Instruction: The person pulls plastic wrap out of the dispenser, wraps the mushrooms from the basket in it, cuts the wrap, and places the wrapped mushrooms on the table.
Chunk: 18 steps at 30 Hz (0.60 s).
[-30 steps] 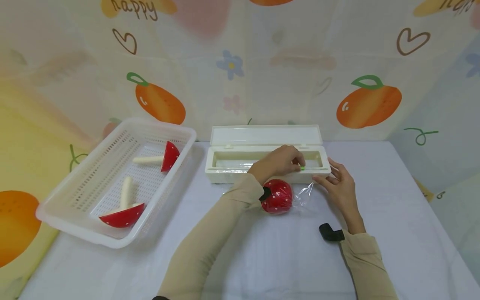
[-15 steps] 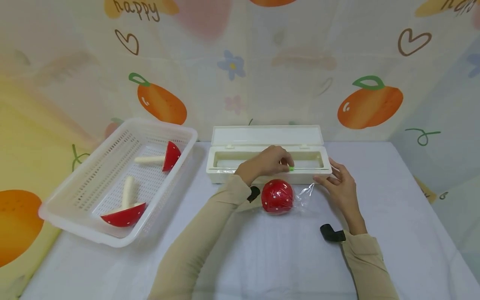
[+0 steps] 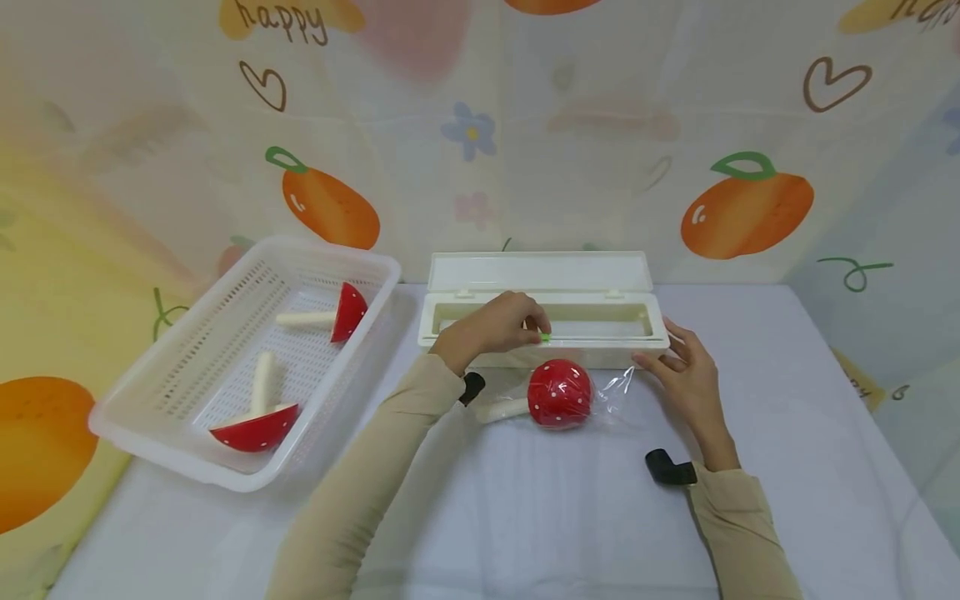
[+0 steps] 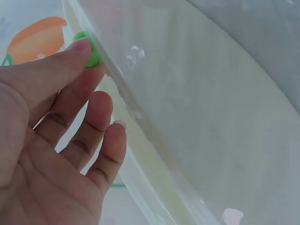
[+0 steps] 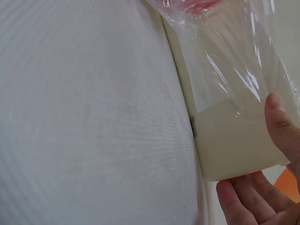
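Observation:
A long white cling film dispenser [image 3: 600, 343] lies across the back of the table, its lid [image 3: 540, 272] raised. Along its front edge runs a cutter track, where my left hand [image 3: 491, 327] pinches the small green slider [image 4: 93, 58] between thumb and index finger, left of the middle. At the dispenser's right end, my right hand [image 3: 692, 379] grips the corner, thumb on the front and fingers at the end face. Clear film [image 5: 225, 70] hangs down the front and covers a toy mushroom [image 3: 558, 393] with a red dotted cap and white stem, lying on its side.
To the left stands a white perforated basket [image 3: 255, 481] holding two more mushrooms, one with a red cap [image 3: 348, 312] at the back and one with its cap [image 3: 258, 429] near the front. A printed cloth [image 3: 585, 183] hangs behind the table.
My left hand has slid the green slider leftward along the track, uncovering more of the mushroom's stem. My right hand keeps its grip on the dispenser's right end.

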Available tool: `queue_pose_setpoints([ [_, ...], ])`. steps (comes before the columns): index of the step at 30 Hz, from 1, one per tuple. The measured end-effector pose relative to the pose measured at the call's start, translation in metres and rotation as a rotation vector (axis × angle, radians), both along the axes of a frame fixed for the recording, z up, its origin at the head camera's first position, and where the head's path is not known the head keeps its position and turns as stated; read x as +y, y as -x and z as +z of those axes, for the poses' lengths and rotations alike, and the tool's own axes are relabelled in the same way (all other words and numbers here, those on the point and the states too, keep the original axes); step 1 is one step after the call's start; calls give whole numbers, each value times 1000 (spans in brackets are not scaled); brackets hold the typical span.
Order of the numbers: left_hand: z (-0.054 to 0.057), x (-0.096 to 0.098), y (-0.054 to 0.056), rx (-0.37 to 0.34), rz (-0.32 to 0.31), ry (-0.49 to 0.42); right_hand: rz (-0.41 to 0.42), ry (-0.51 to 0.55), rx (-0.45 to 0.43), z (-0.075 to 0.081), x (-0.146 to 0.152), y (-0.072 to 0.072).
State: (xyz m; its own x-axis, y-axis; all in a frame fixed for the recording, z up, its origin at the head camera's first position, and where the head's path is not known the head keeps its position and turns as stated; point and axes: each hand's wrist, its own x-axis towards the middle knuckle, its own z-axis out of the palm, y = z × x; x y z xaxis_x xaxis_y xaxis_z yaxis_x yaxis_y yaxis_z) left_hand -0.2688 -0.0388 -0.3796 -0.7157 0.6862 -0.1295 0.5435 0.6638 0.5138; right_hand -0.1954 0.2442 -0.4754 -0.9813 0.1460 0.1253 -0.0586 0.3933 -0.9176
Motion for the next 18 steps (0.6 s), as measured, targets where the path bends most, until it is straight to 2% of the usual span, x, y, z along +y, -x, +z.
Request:
queue_pose_setpoints([
  [14,4,-57,-9,20,87,11,-1,6,-18,2,-1,-2],
  [18,1,-67,-10,36,107,-6,1,9,-24,3,-3,-2],
])
